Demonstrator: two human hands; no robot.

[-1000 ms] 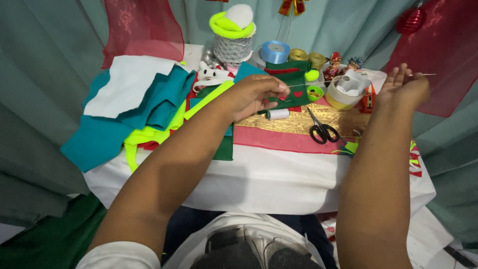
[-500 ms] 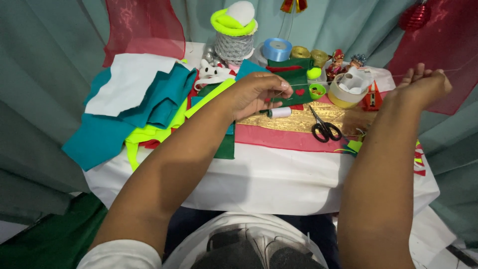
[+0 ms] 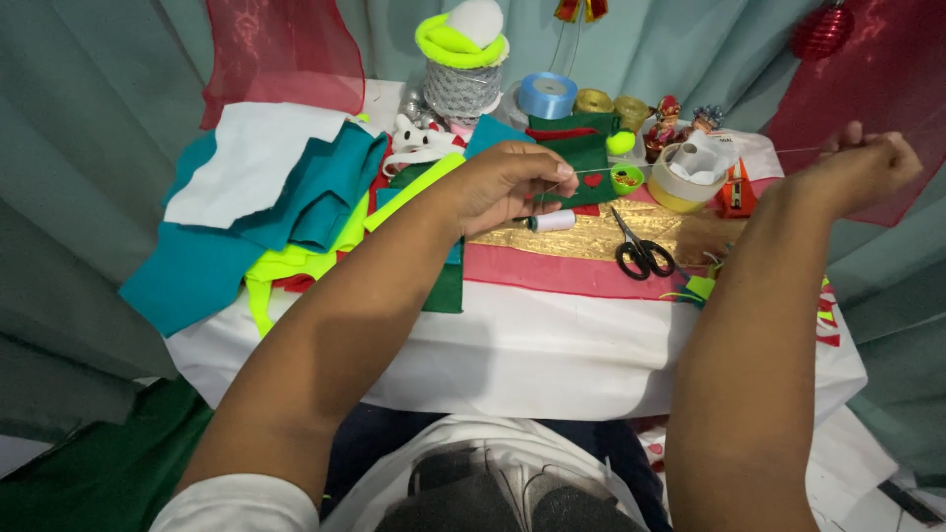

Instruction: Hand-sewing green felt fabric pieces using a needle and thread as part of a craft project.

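My left hand point(image 3: 507, 182) rests on the table and pinches a dark green felt piece point(image 3: 581, 163) with a small red heart on it. A thin pale thread point(image 3: 690, 160) runs taut from that felt to my right hand point(image 3: 857, 167), which is raised at the right with its fingers closed on the thread's end. Any needle in those fingers is too small to see. A white thread spool point(image 3: 554, 221) lies just below my left hand, and black-handled scissors point(image 3: 641, 251) lie on gold fabric point(image 3: 591, 236) between my two arms.
Teal, white and neon yellow felt sheets point(image 3: 256, 217) are piled at the left. At the back stand a blue ribbon roll point(image 3: 547, 94), a cone with a neon ring point(image 3: 461, 59), tape rolls point(image 3: 690, 172) and small figurines point(image 3: 670, 123). A white cloth point(image 3: 512, 345) covers the table's front edge.
My right hand has drawn farther right and slightly down, pulling the thread out longer and taut. My left hand has stayed on the green felt.
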